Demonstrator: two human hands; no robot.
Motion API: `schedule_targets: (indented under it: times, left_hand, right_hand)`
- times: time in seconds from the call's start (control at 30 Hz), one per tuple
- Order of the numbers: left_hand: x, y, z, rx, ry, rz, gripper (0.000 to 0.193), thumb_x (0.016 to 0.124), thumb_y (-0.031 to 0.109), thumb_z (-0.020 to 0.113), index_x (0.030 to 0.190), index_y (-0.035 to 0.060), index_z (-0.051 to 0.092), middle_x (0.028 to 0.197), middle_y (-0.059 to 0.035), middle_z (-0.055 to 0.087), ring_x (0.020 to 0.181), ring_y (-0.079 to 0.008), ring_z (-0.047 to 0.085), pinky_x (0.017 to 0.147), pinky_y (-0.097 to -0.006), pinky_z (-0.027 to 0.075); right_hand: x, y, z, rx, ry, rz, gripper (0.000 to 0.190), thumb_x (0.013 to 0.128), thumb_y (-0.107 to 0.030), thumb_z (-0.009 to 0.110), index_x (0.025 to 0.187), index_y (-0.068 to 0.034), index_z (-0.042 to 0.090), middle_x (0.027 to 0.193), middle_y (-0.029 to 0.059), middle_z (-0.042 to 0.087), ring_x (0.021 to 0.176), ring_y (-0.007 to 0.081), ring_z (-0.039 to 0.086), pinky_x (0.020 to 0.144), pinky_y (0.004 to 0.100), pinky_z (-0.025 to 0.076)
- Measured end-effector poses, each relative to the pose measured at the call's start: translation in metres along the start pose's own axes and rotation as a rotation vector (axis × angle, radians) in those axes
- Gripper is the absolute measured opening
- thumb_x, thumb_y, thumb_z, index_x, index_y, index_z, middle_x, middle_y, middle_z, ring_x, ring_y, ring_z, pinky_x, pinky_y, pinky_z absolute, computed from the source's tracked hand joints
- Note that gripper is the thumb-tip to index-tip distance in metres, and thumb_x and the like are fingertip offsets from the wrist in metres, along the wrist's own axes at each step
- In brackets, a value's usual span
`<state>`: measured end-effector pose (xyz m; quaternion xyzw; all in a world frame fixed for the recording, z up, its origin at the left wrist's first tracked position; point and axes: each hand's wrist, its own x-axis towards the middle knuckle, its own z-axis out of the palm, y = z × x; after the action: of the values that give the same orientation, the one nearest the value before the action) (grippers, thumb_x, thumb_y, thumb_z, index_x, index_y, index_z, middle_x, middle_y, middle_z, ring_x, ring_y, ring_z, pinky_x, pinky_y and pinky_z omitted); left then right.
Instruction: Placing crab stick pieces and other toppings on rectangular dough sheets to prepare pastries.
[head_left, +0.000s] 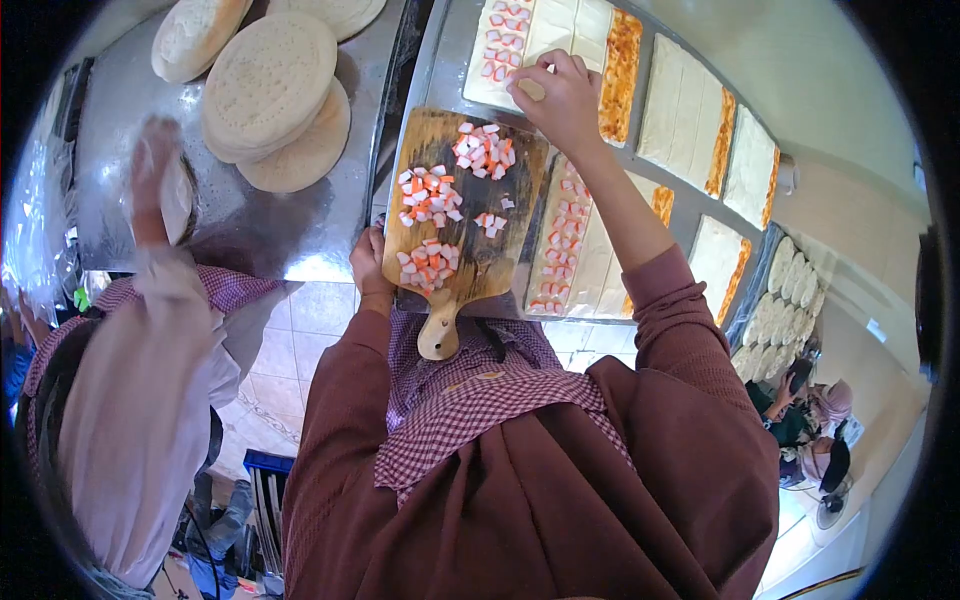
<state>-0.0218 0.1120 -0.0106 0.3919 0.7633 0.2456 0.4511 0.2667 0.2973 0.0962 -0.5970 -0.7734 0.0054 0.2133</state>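
Observation:
A wooden cutting board (487, 259) with a handle toward me lies on a large metal tray (442, 75). It carries several small heaps of diced crab sticks (431, 196). My left hand (369, 262) grips the tray's near-left edge beside the board. Beyond the board, my right hand (562, 94) is over a flat dough sheet (551, 34), thumb and fingertips close together near its row of crab pieces (504, 45); whether a piece is between them is hidden. A nearer dough sheet (596, 259) also bears crab pieces along its left side. Orange filling (621, 75) lines the sheets' right edges.
At left, a co-worker's blurred hand (155, 150) is over a pale dough piece on a metal table (300, 232). Round flatbreads (270, 86) are stacked there. More dough sheets (686, 112) fill the tray's right side. Shaped dough pieces (787, 300) and people (810, 420) are farther right.

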Motion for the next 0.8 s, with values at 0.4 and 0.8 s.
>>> schedule_targets:
  times: [0.4, 0.8]
  left_hand:
    - [0.005, -0.028, 0.008, -0.013, 0.008, 0.038, 0.041, 0.097, 0.034, 0.042, 0.09, -0.0026, 0.061, 0.074, -0.0127, 0.063, 0.068, -0.0167, 0.056, 0.065, -0.0334, 0.047]
    - [-0.003, 0.001, 0.002, 0.026, 0.035, 0.089, 0.041, 0.094, 0.033, 0.039, 0.083, -0.0023, 0.059, 0.076, -0.0259, 0.059, 0.069, -0.0418, 0.055, 0.064, -0.0441, 0.043]
  right_hand:
    - [0.002, 0.005, 0.009, -0.039, 0.027, -0.019, 0.005, 0.073, -0.026, 0.068, 0.076, -0.022, 0.07, 0.087, -0.0016, 0.054, 0.089, 0.018, 0.051, 0.076, 0.0399, 0.032]
    - [0.011, 0.022, -0.008, 0.032, 0.072, 0.192, 0.008, 0.075, -0.026, 0.068, 0.083, -0.025, 0.07, 0.092, -0.0016, 0.057, 0.093, 0.0204, 0.053, 0.078, 0.0427, 0.034]
